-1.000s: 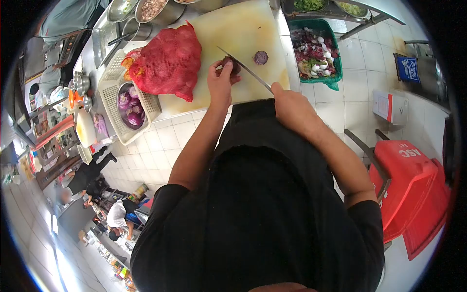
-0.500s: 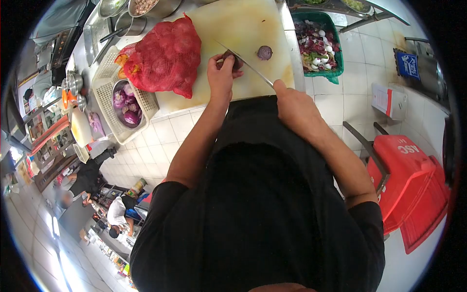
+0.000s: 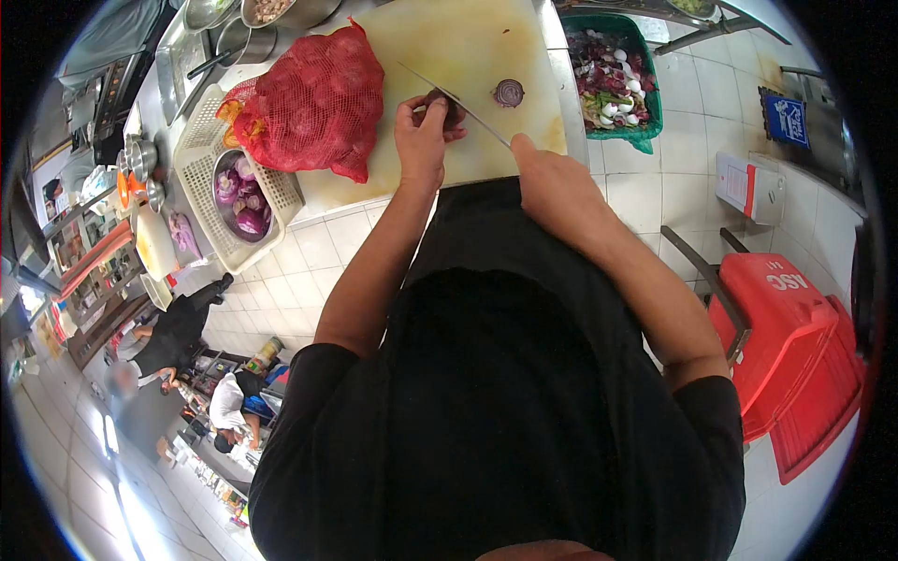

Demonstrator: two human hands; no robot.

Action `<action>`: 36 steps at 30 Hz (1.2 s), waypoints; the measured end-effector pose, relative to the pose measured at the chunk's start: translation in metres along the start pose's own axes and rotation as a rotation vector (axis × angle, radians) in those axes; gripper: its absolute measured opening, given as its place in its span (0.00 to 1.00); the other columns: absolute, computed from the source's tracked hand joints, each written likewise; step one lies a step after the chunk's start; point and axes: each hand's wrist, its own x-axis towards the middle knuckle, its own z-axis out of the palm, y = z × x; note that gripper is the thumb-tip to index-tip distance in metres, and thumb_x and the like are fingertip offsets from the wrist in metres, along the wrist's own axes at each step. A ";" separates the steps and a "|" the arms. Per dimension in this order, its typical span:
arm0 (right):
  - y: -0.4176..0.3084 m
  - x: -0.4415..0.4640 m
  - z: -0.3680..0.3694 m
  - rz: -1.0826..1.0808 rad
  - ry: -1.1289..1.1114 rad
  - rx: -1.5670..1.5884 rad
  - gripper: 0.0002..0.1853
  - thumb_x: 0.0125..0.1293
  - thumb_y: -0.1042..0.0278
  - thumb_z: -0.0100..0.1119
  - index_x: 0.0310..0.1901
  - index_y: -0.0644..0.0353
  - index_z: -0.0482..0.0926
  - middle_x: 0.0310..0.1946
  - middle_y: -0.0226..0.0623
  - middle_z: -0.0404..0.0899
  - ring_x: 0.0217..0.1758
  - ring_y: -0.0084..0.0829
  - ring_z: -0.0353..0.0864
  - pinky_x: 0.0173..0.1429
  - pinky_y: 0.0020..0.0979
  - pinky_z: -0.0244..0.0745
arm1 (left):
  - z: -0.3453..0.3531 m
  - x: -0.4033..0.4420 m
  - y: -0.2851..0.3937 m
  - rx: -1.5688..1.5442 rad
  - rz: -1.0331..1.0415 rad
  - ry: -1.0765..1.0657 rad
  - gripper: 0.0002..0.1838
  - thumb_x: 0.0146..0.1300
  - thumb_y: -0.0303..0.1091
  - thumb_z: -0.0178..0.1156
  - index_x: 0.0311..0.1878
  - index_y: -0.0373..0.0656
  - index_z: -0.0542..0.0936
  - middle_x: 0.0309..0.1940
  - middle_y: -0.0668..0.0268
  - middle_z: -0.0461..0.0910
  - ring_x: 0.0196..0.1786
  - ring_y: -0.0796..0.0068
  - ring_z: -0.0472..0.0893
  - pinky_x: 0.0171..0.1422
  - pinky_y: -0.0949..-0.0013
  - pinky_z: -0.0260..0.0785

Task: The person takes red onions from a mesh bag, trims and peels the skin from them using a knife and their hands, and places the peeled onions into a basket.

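My left hand (image 3: 423, 140) is closed round a dark red onion (image 3: 453, 114) over the pale cutting board (image 3: 468, 42). In my right hand (image 3: 554, 178) is the handle of a long knife (image 3: 482, 122), its blade slanting up and left across the onion. Whether the edge has gone into the onion I cannot tell. To the right of the blade lies an onion piece (image 3: 508, 93), its ringed cut face up. A red mesh bag (image 3: 318, 98) full of round things rests on the board's left side.
Left of the bag, a cream plastic basket (image 3: 198, 201) holds a metal bowl of purple onions (image 3: 248, 220). Peelings fill a green bin (image 3: 652, 93) right of the board. A red lidded bin (image 3: 781, 327) stands lower right. Other people (image 3: 178, 327) are in the background at left.
My right hand and the knife have shifted slightly up and to the left, so the blade reaches further past the onion. My left hand stays on the onion.
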 end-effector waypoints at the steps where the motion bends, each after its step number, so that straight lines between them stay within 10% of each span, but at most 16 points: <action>1: 0.000 0.002 0.003 0.002 0.006 -0.001 0.09 0.65 0.76 0.48 0.46 0.64 0.67 0.33 0.58 0.82 0.40 0.59 0.83 0.45 0.57 0.75 | 0.000 0.000 0.000 -0.006 0.002 -0.006 0.17 0.68 0.31 0.61 0.53 0.33 0.68 0.38 0.54 0.81 0.34 0.66 0.86 0.31 0.65 0.82; 36: 0.032 0.060 0.046 -0.063 0.172 0.134 0.12 0.64 0.72 0.47 0.48 0.68 0.71 0.41 0.60 0.83 0.46 0.58 0.84 0.51 0.55 0.77 | 0.001 -0.001 -0.005 0.125 0.073 0.057 0.22 0.63 0.30 0.60 0.58 0.32 0.70 0.47 0.53 0.79 0.41 0.64 0.85 0.34 0.61 0.84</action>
